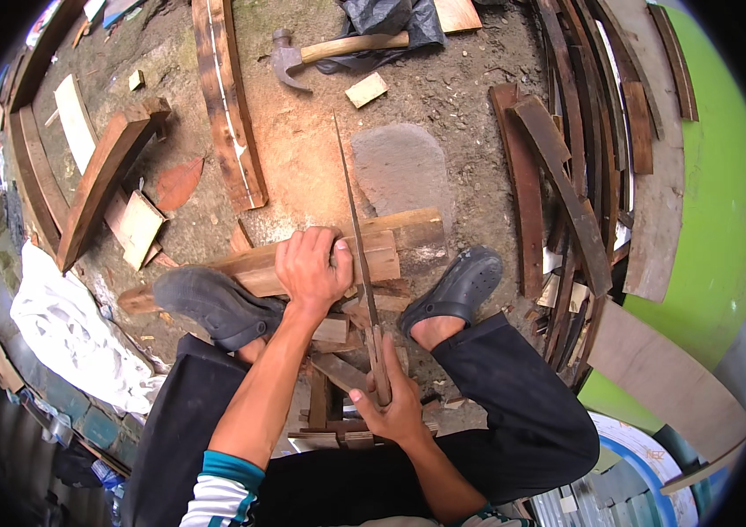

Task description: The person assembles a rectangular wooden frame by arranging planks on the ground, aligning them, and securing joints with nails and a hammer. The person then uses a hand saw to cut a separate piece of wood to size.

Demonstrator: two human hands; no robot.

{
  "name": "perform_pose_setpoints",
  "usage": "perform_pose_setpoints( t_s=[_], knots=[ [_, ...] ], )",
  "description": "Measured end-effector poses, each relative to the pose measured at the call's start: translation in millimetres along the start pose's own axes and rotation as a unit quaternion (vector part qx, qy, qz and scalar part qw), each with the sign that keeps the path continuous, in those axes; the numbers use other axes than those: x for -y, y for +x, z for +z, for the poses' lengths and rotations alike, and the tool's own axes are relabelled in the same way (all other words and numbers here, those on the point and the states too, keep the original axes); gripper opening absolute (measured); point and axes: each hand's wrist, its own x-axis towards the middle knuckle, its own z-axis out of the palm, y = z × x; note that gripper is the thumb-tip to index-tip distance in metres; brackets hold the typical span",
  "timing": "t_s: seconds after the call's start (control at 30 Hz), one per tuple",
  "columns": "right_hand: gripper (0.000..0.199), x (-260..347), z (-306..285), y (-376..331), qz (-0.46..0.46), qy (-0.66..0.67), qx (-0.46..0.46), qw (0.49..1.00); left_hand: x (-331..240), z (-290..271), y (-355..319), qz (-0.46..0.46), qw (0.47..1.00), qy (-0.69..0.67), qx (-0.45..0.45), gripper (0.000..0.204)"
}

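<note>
My left hand (313,268) is closed over a short wooden beam (259,274) and presses it down. This beam lies along a longer wooden plank (417,230), close to the ground. In my right hand (393,402) is the handle of a handsaw (362,255), gripped below the wood. The saw's blade appears almost edge-on, pointing away from me. It crosses the beam just right of my left hand, near the beam's right end; how deep it sits in the wood I cannot tell. My left shoe (215,303) rests on the wood; my right shoe (456,290) stands beside its right end.
A hammer (338,50) lies on the ground at the far side by a black plastic bag (391,18). Long dark planks are stacked (566,176) at right. A long board (228,114), a beam (114,180) and white cloth (74,325) lie leftward. Wood offcuts (338,373) lie between my legs.
</note>
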Motion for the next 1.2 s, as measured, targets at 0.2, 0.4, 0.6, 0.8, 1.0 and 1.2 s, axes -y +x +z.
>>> perform_pose_setpoints(
  t_s=[0.2, 0.4, 0.6, 0.8, 1.0, 1.2],
  knots=[
    [0.065, -37, 12, -3, -0.114, -0.073, -0.068, 0.988, -4, 0, -5, -0.011, 0.999, 0.024, -0.021, 0.010],
    [0.054, -2, 15, 3, -0.099, -0.054, -0.102, 0.988, -3, 2, -4, -0.030, 0.999, 0.034, -0.011, 0.012],
    [0.047, 39, -4, -57, -0.032, -0.076, -0.073, 0.994, -2, 1, 1, -0.028, 0.999, 0.033, 0.010, 0.010],
    [0.045, 34, -10, -61, -0.034, -0.072, -0.090, 0.993, 0, 4, -2, -0.020, 0.999, 0.025, -0.024, 0.011],
    [0.046, 39, 8, -7, -0.025, -0.035, -0.100, 0.994, -1, 5, -10, -0.019, 0.998, 0.048, -0.029, 0.008],
    [0.045, 31, -17, -87, -0.074, -0.071, -0.090, 0.991, -2, 6, -10, -0.029, 0.997, 0.065, -0.042, 0.008]
  ],
)
